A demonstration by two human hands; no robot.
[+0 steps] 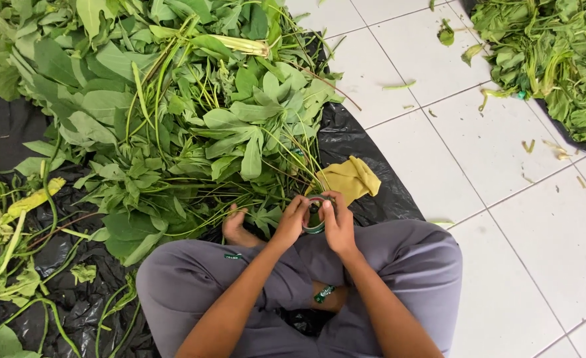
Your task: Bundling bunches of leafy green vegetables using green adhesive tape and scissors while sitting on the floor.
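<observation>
A small green tape roll (315, 216) is seen just below the centre of the frame, held between both hands above the crossed legs in grey trousers (412, 265). The roll is gripped from its left side by the left hand (292, 222), whose fingers are curled closed around the rim, and from its right side by the right hand (336, 222), whose fingers are likewise bent in and pressed against the roll, with the fingertips of the two hands nearly meeting over its top. Only part of the ring is visible between the hands. Just above the hands, thin green stems from a large heap of leaves (174, 113) are reached, the heap filling the upper left of the frame and lying on black plastic sheet (352, 136). A yellow cloth (351, 178) is seen just up and right of the hands, on the sheet's edge. A bare foot (235, 229) is shown just left of the left hand. A second pile of greens (545, 53) is found in the upper right corner, well apart, on the white tiled floor (518, 219).
</observation>
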